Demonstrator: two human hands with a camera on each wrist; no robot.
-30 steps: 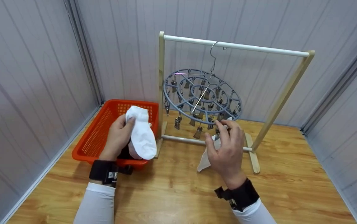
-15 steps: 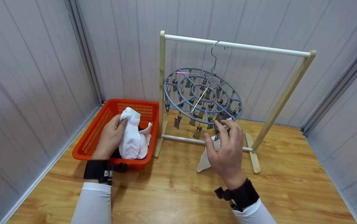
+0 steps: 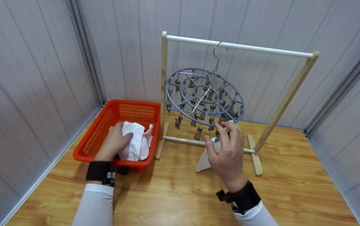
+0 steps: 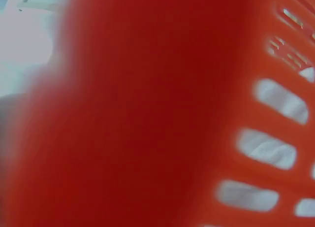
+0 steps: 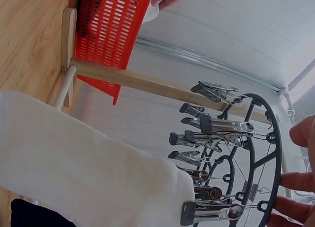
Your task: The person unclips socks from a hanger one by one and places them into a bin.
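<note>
In the head view, my left hand (image 3: pixel 115 142) is down inside the orange basket (image 3: pixel 84 155), its thumb over a white sock (image 3: pixel 132 147) that it grips. Another white piece of cloth (image 3: pixel 147 142) lies beside that sock. My right hand (image 3: pixel 230 157) is at the near edge of a round clip hanger (image 3: pixel 205 121). Its fingertips (image 5: pixel 293 180) touch the rim in the right wrist view, while the thumb stands away. A white sock (image 5: pixel 93 163) hangs from a metal clip (image 5: pixel 211 213) there; in the head view my right hand partly hides it.
A wooden-legged rack (image 3: pixel 277 100) with a white top bar (image 3: pixel 261 49) bears the hanger by its hook. Several unloaded clips (image 3: pixel 198 134) dangle from the rings. A black cloth (image 5: pixel 37 214) shows low in the right wrist view. Panelled walls (image 3: pixel 35 78) enclose the space.
My left hand has lowered the white sock into the basket, from above its near right side, onto the other cloth. My right hand has stayed nearly still at the hanger's edge.
</note>
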